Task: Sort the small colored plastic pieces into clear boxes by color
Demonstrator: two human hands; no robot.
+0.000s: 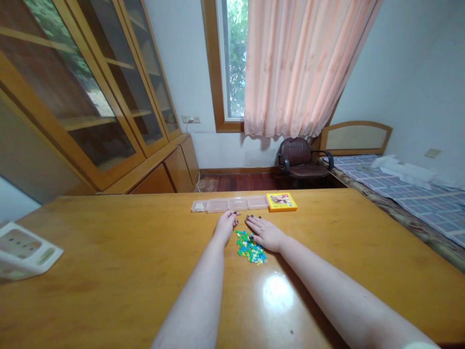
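Observation:
A loose pile of tiny plastic building bricks point(250, 251), green, blue, yellow and white, lies on the wooden table point(127, 252). Just beyond its left edge is my left hand point(225, 224), its fingers curled together; whatever they pinch, if anything, is too small to make out. My right hand point(269, 233) rests palm down at the pile's upper right, fingers stretched forward, with the thumb over the bricks. Past both hands stands a row of shallow clear plastic trays point(238, 203). A yellow box point(282, 202) with a printed picture adjoins the row's right end.
At the table's left edge sits a white holder point(31, 252) with cut-outs. Beyond the table are a glass-door cabinet point(119, 97) on the left, a brown armchair point(300, 157) under the pink curtain point(298, 68), and a bed point(407, 186) on the right.

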